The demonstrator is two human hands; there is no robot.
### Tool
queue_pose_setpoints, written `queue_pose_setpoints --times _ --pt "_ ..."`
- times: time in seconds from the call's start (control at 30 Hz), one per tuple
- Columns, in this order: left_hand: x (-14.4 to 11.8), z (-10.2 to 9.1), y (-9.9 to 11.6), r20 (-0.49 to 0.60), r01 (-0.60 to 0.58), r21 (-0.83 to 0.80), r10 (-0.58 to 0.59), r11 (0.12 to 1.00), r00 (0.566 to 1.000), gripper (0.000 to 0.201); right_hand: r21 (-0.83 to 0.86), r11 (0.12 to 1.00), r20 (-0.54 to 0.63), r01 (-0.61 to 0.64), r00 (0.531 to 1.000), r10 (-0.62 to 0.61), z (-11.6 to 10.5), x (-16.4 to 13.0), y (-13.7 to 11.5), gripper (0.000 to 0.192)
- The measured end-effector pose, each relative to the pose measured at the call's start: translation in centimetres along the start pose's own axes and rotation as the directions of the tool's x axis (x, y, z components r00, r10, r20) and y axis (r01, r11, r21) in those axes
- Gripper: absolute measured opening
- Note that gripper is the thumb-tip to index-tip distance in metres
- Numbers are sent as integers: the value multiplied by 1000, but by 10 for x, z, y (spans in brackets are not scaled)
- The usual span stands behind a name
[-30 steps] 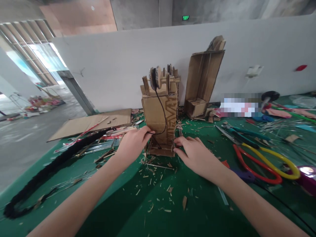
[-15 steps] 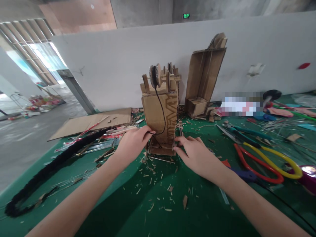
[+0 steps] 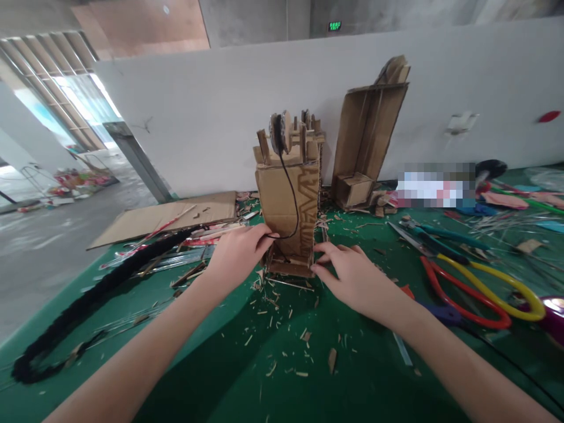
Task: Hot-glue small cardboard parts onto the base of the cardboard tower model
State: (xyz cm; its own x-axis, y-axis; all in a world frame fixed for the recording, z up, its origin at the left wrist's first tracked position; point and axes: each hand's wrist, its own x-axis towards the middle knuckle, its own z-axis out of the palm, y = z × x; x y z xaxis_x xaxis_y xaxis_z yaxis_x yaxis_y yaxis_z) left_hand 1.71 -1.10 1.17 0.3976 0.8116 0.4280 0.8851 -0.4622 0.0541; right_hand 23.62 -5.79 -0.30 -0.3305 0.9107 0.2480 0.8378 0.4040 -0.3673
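Note:
An upright cardboard model (image 3: 282, 194) stands on the green table, with a spool (image 3: 278, 134) wound with black cord on its top. The black cord (image 3: 294, 197) hangs down the front and curves to my left hand (image 3: 238, 249), whose thumb and fingertips are closed on it beside the model's lower left edge. At the lower right edge, the thumb and fingers of my right hand (image 3: 352, 273) close on the model's side; the exact contact is partly hidden. A small open-fronted cardboard tray (image 3: 291, 269) forms the base between both hands.
Scissors with red and yellow handles (image 3: 469, 317) and pliers (image 3: 449, 235) lie at right. A second cardboard piece (image 3: 368, 135) leans on the white wall. To the left are a flat cardboard sheet (image 3: 176, 214) and a black fuzzy strip (image 3: 101, 288). Cardboard scraps (image 3: 332, 359) litter the front.
The view has shifted slightly, so the scene sits a little further right. Both hands keep their places at the model, with hardly any visible movement.

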Motion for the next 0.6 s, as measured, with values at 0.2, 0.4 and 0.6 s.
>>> queue_pose_setpoints --times 0.2,0.4,0.6 --pt "1 -2 0 2 3 22 -3 1000 1000 24 -45 997 -34 55 998 -56 2 -1 2 34" --pt "0 0 0 22 17 46 -18 999 1000 27 -49 997 -74 59 995 -63 6 -1 2 31" --pt "1 -2 3 0 89 91 -89 992 996 28 -93 989 -74 116 990 -123 5 0 1 18"
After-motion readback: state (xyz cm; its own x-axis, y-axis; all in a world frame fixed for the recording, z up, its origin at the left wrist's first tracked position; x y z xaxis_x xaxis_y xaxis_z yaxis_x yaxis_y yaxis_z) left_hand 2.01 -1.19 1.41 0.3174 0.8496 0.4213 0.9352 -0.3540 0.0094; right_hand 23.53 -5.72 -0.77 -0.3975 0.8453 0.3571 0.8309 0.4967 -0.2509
